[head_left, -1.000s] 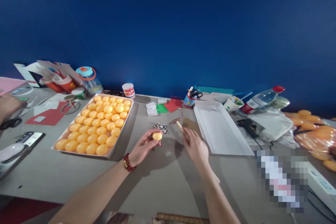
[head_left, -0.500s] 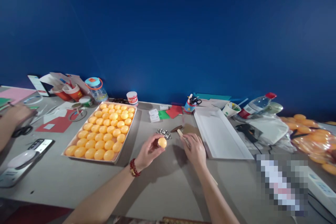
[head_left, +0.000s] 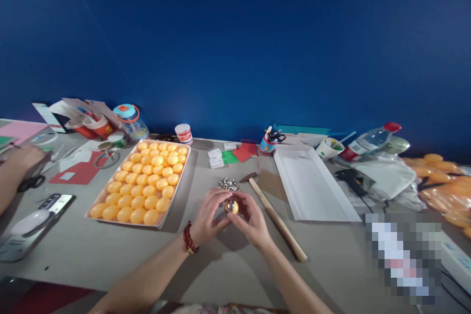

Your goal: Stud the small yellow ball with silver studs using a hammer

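In the middle of the table, my left hand (head_left: pixel 209 213) has its thumb and fingers closed on an orange table tennis ball (head_left: pixel 234 208). My right hand (head_left: pixel 252 216) meets it from the other side, fingers curled and thumb against the ball. A shiny silver patch, perhaps a small metal piece, shows on the ball's left side between the hands; its exact kind is hard to make out. Just beyond my fingertips lies a pile of small shiny silver pieces (head_left: pixel 228 184). To the right of my right hand, a hammer (head_left: pixel 277 221) with a wooden handle rests on the table.
A shallow box (head_left: pixel 161 223) of orange balls stands left, a white tray (head_left: pixel 312 186) right. Behind are small white boxes (head_left: pixel 216 162), a pen cup (head_left: pixel 267 144) and a bottle (head_left: pixel 368 142). A glue gun (head_left: pixel 349 179) lies right. Another person's hand (head_left: pixel 27 159) is far left.
My right hand has let go of the hammer, which now lies on the table, and has moved left to the ball. A silver patch now shows on the ball.
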A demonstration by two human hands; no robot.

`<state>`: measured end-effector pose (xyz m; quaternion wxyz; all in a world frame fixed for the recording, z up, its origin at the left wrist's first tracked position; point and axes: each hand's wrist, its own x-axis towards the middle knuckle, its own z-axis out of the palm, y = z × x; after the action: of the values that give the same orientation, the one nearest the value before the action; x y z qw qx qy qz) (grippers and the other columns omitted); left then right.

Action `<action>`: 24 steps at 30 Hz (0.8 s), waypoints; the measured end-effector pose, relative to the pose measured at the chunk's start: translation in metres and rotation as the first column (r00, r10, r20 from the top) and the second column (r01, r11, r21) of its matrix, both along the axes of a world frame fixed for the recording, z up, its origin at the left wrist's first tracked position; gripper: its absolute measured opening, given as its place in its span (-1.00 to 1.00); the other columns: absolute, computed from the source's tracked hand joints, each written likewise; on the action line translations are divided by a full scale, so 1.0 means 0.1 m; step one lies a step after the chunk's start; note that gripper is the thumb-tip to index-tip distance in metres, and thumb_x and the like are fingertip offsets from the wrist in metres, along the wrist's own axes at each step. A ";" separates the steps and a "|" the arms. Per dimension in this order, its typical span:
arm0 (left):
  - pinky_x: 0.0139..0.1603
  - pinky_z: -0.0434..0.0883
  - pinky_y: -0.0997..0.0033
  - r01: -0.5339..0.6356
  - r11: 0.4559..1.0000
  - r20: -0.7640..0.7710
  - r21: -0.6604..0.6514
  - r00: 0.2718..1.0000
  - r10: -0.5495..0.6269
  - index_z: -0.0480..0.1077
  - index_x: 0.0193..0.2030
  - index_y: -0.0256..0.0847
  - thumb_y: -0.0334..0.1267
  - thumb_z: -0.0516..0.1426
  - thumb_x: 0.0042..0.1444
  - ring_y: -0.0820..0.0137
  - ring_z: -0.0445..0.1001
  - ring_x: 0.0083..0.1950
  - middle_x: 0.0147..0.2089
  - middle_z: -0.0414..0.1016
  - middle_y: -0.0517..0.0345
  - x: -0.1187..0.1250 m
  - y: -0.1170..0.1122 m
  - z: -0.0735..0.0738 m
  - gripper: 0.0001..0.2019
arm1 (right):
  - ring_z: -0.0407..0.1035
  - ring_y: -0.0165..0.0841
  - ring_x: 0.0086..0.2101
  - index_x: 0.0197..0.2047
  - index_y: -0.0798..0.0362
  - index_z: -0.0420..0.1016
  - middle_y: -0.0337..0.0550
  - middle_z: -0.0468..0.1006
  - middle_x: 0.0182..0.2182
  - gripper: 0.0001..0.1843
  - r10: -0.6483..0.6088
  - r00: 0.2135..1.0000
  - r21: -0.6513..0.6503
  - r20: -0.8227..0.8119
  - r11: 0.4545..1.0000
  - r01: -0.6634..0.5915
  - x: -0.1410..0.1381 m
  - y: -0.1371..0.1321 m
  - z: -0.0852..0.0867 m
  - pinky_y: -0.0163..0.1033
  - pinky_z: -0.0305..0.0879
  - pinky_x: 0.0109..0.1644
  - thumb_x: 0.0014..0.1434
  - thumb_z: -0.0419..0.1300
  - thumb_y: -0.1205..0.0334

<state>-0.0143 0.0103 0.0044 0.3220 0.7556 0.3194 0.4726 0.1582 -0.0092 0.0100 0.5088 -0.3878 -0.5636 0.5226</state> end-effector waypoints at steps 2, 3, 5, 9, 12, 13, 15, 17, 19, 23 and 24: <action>0.18 0.34 0.02 -0.013 0.997 -0.037 0.071 0.999 0.016 0.32 0.18 -0.14 -0.16 0.20 0.19 0.12 0.35 0.16 0.15 0.38 -0.10 -0.01 0.01 -0.02 -0.57 | 0.46 -0.22 -0.07 0.18 -0.01 0.30 0.00 0.52 -0.02 -0.46 0.042 0.998 -0.017 -0.045 0.999 -0.043 0.02 0.01 -0.02 -0.13 0.40 0.04 0.16 0.31 0.14; 0.18 0.35 0.03 -0.021 0.995 -0.061 0.096 0.998 0.027 0.33 0.16 -0.15 -0.15 0.18 0.20 0.13 0.35 0.17 0.15 0.37 -0.10 -0.01 0.02 -0.02 -0.60 | 0.46 -0.21 -0.06 0.20 -0.03 0.30 0.00 0.52 -0.01 -0.44 0.058 0.996 -0.026 -0.067 0.998 -0.060 0.03 0.01 -0.03 -0.12 0.39 0.05 0.16 0.32 0.14; 0.18 0.36 0.04 -0.036 0.989 -0.103 0.143 0.993 0.051 0.32 0.15 -0.16 -0.16 0.17 0.22 0.14 0.34 0.18 0.15 0.36 -0.11 -0.01 0.03 -0.03 -0.62 | 0.44 -0.19 -0.02 0.21 -0.04 0.30 0.00 0.51 0.02 -0.41 0.077 0.990 -0.049 -0.118 0.995 -0.083 0.04 0.02 -0.04 -0.10 0.37 0.08 0.14 0.34 0.15; 0.18 0.37 0.05 -0.012 0.971 -0.140 0.240 0.989 0.047 0.30 0.17 -0.18 -0.27 0.19 0.20 0.16 0.35 0.15 0.08 0.43 -0.10 0.01 0.04 -0.05 -0.60 | 0.46 -0.22 -0.06 0.09 -0.05 0.41 -0.06 0.55 -0.03 -0.52 0.052 0.974 -0.154 -0.219 0.984 -0.087 0.03 0.04 -0.08 -0.15 0.39 0.02 0.11 0.38 0.14; 0.18 0.36 0.04 0.000 0.971 -0.144 0.237 0.989 0.036 0.30 0.17 -0.19 -0.26 0.22 0.19 0.15 0.34 0.16 0.08 0.43 -0.11 0.02 0.04 -0.06 -0.58 | 0.47 -0.25 -0.11 0.09 -0.06 0.42 -0.09 0.58 -0.07 -0.51 0.055 0.952 -0.221 -0.301 0.967 -0.126 0.04 0.05 -0.10 -0.21 0.40 -0.05 0.10 0.38 0.14; 0.18 0.36 0.03 0.006 0.974 -0.142 0.227 0.990 0.027 0.30 0.17 -0.19 -0.22 0.22 0.18 0.14 0.34 0.17 0.10 0.43 -0.11 0.02 0.04 -0.06 -0.58 | 0.48 -0.26 -0.12 0.11 -0.06 0.41 -0.09 0.58 -0.08 -0.49 0.063 0.940 -0.232 -0.335 0.962 -0.147 0.04 0.04 -0.11 -0.22 0.40 -0.08 0.10 0.39 0.14; 0.18 0.36 0.02 0.021 0.981 -0.129 0.193 0.992 0.004 0.29 0.18 -0.18 -0.13 0.22 0.18 0.12 0.34 0.18 0.14 0.40 -0.13 0.02 0.04 -0.06 -0.54 | 0.49 -0.27 -0.14 0.14 -0.05 0.40 -0.09 0.59 -0.08 -0.46 0.084 0.908 -0.250 -0.411 0.947 -0.201 0.05 0.04 -0.11 -0.24 0.39 -0.09 0.10 0.39 0.14; 0.17 0.37 0.03 0.027 0.987 -0.111 0.157 0.994 -0.009 0.29 0.19 -0.17 -0.06 0.22 0.16 0.11 0.34 0.19 0.17 0.38 -0.14 0.02 0.04 -0.04 -0.50 | 0.51 -0.25 -0.13 0.16 -0.06 0.39 -0.08 0.59 -0.08 -0.46 0.106 0.864 -0.270 -0.493 0.925 -0.267 0.05 0.02 -0.11 -0.24 0.40 -0.11 0.12 0.37 0.14; 0.16 0.37 0.04 0.021 0.990 -0.107 0.143 0.994 -0.006 0.30 0.18 -0.17 -0.05 0.24 0.14 0.11 0.34 0.19 0.17 0.38 -0.13 0.01 0.04 -0.03 -0.49 | 0.51 -0.20 -0.08 0.18 -0.06 0.38 -0.05 0.59 -0.05 -0.46 0.117 0.826 -0.286 -0.551 0.904 -0.319 0.04 0.01 -0.12 -0.22 0.40 -0.11 0.15 0.35 0.14; 0.16 0.37 0.04 0.002 0.986 -0.134 0.164 0.991 0.021 0.33 0.14 -0.16 -0.12 0.25 0.13 0.12 0.34 0.16 0.12 0.39 -0.10 0.00 0.04 -0.03 -0.54 | 0.51 -0.21 -0.08 0.18 -0.04 0.40 -0.03 0.58 -0.01 -0.51 0.106 0.822 -0.315 -0.560 0.890 -0.330 0.04 -0.01 -0.15 -0.20 0.39 -0.05 0.19 0.31 0.18; 0.15 0.38 0.03 -0.002 0.985 -0.134 0.170 0.991 0.025 0.33 0.15 -0.16 -0.14 0.25 0.14 0.12 0.35 0.15 0.11 0.39 -0.10 0.00 0.04 -0.03 -0.55 | 0.50 -0.24 -0.09 0.17 -0.03 0.41 -0.05 0.57 0.00 -0.54 0.092 0.831 -0.324 -0.549 0.893 -0.313 0.04 -0.01 -0.16 -0.21 0.38 -0.04 0.20 0.30 0.19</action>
<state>-0.0143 0.0148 0.0010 0.2310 0.8083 0.3044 0.4478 0.1620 -0.0102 -0.0062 0.4919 -0.2645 -0.3243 0.7635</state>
